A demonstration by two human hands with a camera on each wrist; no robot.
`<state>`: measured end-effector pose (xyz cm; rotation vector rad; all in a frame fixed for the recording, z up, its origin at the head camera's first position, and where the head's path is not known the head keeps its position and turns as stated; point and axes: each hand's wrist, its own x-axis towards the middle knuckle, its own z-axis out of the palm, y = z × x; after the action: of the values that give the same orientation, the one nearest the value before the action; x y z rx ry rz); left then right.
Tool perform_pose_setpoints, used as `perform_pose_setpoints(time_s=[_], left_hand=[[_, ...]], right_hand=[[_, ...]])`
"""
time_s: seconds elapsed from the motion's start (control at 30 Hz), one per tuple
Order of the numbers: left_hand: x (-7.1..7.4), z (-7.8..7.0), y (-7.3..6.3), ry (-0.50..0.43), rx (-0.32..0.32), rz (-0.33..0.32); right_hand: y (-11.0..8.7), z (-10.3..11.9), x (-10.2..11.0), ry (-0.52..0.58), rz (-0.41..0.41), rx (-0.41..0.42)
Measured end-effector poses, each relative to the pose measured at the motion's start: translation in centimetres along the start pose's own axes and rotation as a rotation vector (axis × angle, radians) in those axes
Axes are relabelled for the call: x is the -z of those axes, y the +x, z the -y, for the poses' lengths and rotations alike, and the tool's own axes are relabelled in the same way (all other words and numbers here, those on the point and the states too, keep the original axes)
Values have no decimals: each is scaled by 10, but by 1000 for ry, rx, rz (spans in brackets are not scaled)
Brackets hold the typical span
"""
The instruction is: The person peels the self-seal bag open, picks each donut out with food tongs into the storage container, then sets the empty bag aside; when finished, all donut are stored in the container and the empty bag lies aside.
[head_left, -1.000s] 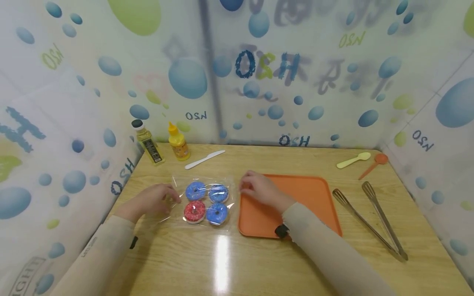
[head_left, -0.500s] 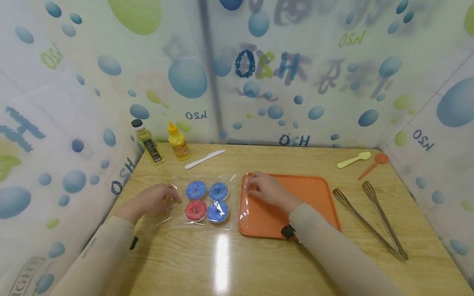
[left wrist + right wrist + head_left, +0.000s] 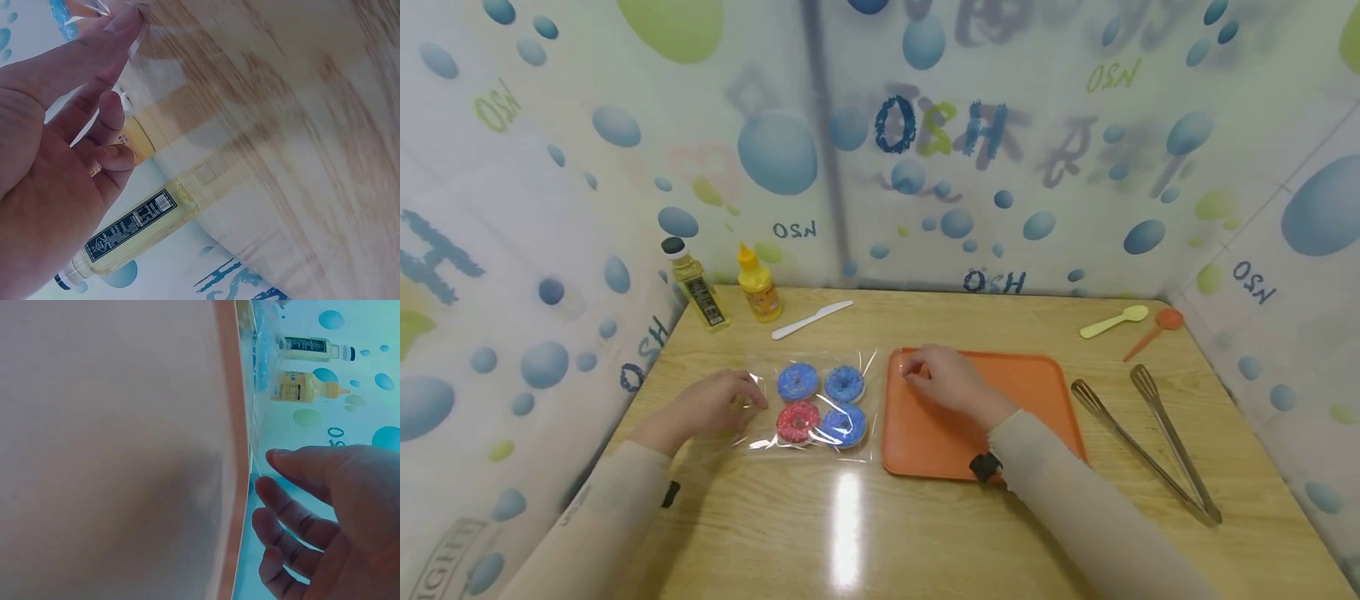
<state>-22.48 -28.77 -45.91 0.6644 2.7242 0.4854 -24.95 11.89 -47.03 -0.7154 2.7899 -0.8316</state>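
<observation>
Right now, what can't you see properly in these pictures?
- Head view: part of the orange tray, covered by the right hand and right sleeve.
- Head view: part of the clear bag at its left edge, behind the left hand.
- Head view: the writing on the yellow bottle, too small to read.
- Left wrist view: most of a blue donut, cut off by the top edge and covered by fingers.
</observation>
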Motion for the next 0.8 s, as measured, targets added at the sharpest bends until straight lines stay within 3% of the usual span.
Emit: perform_pose_setpoints(time_s=[0.2, 0.43, 0.53, 0.67, 0.8], left_hand=[[2, -1, 0, 7, 8, 16], [0, -1, 2, -19, 1, 14], [0, -2, 2, -33, 39, 10], [4, -5, 4, -17, 56, -30], [8, -20, 13, 9, -10, -98]], right_hand=[[0, 6, -2, -3, 21, -16], [0, 11, -13, -131, 0, 24], [-1, 14, -13, -132, 7, 0], [-3, 19, -13, -126, 32, -11], [-4, 19, -14, -153, 50, -10]])
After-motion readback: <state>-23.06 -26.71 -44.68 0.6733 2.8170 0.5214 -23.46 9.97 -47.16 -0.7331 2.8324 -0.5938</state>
